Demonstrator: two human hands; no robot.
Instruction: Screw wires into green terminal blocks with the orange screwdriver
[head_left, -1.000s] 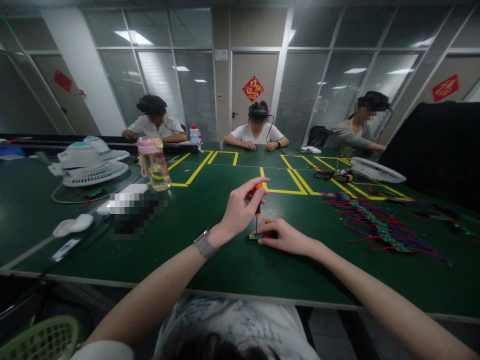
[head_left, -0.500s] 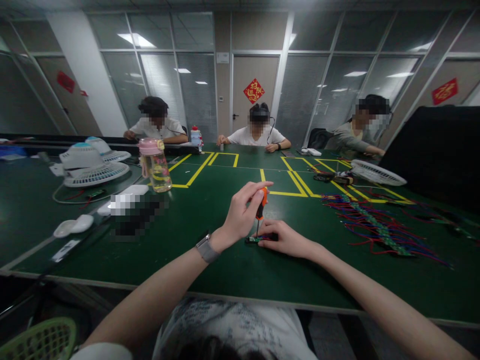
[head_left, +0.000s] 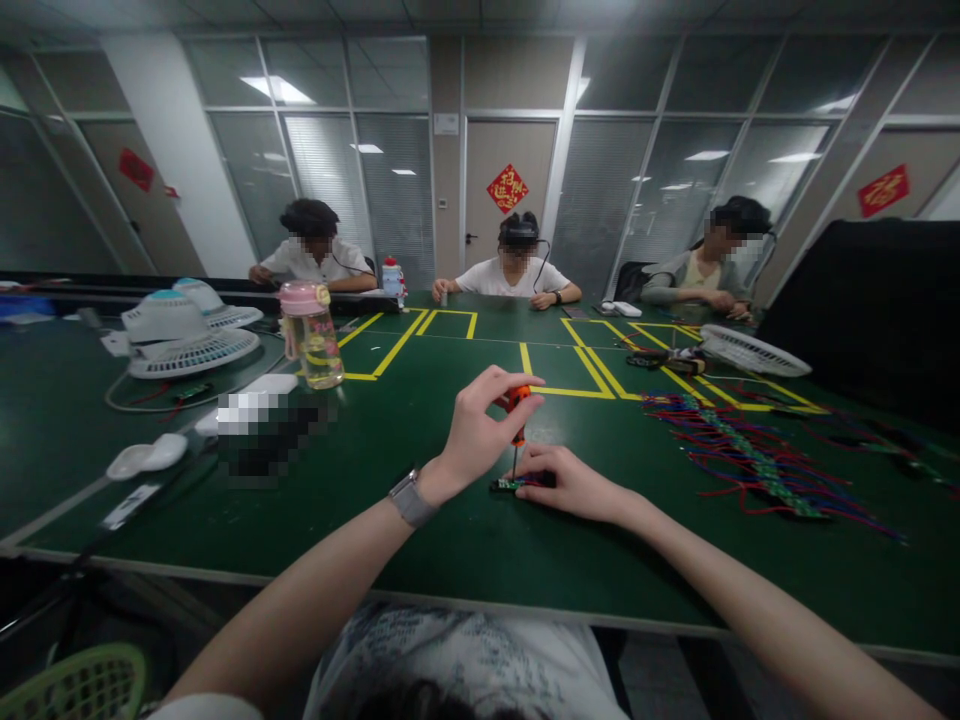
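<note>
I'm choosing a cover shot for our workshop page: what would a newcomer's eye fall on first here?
Probably the orange-and-black screwdriver, nearly upright in the left hand at mid-picture, its tip at the small circuit board held by the right hand. Next, perhaps, the row of green boards with red and blue wires at right, then the pink-lidded bottle at left.

Green tabletop (head_left: pixel 420 550), yellow tape lines (head_left: pixel 577 393). On it: small circuit board (head_left: pixel 505 486); wired boards (head_left: pixel 750 458) massed to its right; upright pink-lidded bottle (head_left: pixel 316 345) and white fan units (head_left: pixel 163 322) leftward.
</note>
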